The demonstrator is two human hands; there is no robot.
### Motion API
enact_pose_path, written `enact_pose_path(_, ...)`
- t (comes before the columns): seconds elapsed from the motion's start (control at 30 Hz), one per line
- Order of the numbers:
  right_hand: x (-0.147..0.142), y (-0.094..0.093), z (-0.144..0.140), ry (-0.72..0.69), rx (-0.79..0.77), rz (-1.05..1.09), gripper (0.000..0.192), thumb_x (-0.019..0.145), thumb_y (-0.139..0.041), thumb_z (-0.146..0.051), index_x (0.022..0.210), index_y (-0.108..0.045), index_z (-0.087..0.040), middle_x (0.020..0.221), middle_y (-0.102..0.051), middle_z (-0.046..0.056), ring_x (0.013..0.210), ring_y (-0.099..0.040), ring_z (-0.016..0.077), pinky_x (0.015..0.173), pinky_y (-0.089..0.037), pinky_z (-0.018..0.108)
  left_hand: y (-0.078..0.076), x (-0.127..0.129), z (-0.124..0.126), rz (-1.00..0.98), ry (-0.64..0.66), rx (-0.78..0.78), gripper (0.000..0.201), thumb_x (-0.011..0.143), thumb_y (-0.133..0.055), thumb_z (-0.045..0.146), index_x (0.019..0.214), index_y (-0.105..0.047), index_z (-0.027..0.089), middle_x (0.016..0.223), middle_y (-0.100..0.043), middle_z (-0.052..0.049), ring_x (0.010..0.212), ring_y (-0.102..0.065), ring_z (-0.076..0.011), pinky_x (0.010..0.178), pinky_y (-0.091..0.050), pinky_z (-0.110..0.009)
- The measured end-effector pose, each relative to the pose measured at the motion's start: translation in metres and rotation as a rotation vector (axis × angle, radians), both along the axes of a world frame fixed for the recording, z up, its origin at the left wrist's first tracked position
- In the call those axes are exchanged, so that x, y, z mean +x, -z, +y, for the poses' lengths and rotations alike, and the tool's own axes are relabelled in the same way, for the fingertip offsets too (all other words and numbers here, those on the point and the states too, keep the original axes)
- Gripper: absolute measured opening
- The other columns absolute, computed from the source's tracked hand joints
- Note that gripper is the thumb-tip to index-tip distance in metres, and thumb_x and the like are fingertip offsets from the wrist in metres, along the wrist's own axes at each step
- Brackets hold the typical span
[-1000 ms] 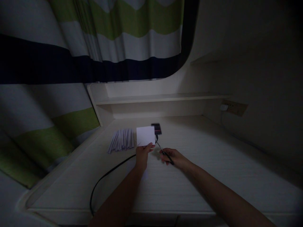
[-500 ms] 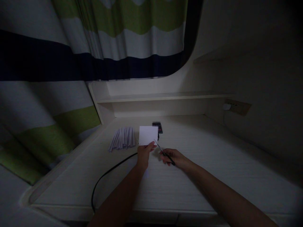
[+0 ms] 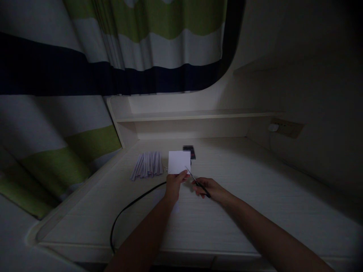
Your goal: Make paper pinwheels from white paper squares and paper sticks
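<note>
My left hand (image 3: 175,183) pinches the lower edge of a square white sheet of paper (image 3: 179,161), thumb on top. In my right hand (image 3: 208,186) is a pair of scissors (image 3: 203,189) with dark handles. Their metal blades point up and left and lie over the paper's lower right corner, close to my left thumb. How far the blades are apart is too small to tell. Left of the paper, a row of narrow white paper strips or tubes (image 3: 147,164) lies on the desk. A blurred-out dark object (image 3: 189,151) sits partly hidden behind the paper.
The pale desk (image 3: 241,223) has a low shelf (image 3: 198,115) along its back. A black cord (image 3: 124,208) curves from near my left hand over the front edge. Striped curtains (image 3: 85,151) hang at the left. A wall socket (image 3: 286,127) with a white plug is at the right.
The paper, both hands and the scissors sit very slightly further right in view. The camera has shifted a little too. Both grips look the same.
</note>
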State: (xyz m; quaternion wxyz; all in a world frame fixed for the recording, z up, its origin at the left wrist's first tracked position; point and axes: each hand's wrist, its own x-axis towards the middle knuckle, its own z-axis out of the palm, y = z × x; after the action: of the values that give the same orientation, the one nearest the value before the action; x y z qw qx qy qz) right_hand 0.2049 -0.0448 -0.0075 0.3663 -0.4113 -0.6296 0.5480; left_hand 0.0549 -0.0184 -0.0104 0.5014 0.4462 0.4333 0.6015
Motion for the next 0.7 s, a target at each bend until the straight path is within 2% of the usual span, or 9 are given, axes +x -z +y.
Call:
enact_pose_path(0.27, 0.0002, 0.0008, 0.0008, -0.013, 0.008, 0.016, 0.04, 0.06, -0.063, -0.042, 0.084, -0.053, -0.012, 0.057, -0.053, -0.002, 0.047, -0.044, 0.0075, 0.043, -0.034, 0.022, 0.0031, 0.0007, 0.0014, -0.065, 0.022, 0.004, 0.029, 0.054, -0.068, 0.032, 0.072, -0.066, 0.009, 0.069, -0.067, -0.009, 0.066, -0.062, -0.0193, 0.064, -0.048, -0.029)
enact_pose_path(0.53, 0.0006, 0.0029, 0.0011, -0.017, -0.004, 0.03, 0.04, 0.059, -0.064, -0.041, 0.085, -0.053, -0.012, 0.062, -0.054, 0.0, 0.05, -0.046, 0.0081, 0.044, -0.034, 0.022, -0.0005, 0.0006, -0.0005, -0.043, 0.006, -0.014, 0.028, 0.053, -0.069, 0.031, 0.071, -0.066, 0.009, 0.068, -0.067, -0.009, 0.065, -0.062, -0.0198, 0.063, -0.048, -0.029)
enact_pose_path(0.7, -0.0001, 0.0014, 0.0008, -0.007, -0.006, 0.015, 0.04, 0.059, -0.064, -0.042, 0.083, -0.053, -0.013, 0.059, -0.053, -0.001, 0.048, -0.044, 0.008, 0.043, -0.034, 0.022, -0.0036, 0.0016, -0.0021, -0.016, -0.004, -0.031, 0.029, 0.053, -0.069, 0.031, 0.071, -0.066, 0.009, 0.067, -0.067, -0.009, 0.064, -0.062, -0.0199, 0.06, -0.048, -0.028)
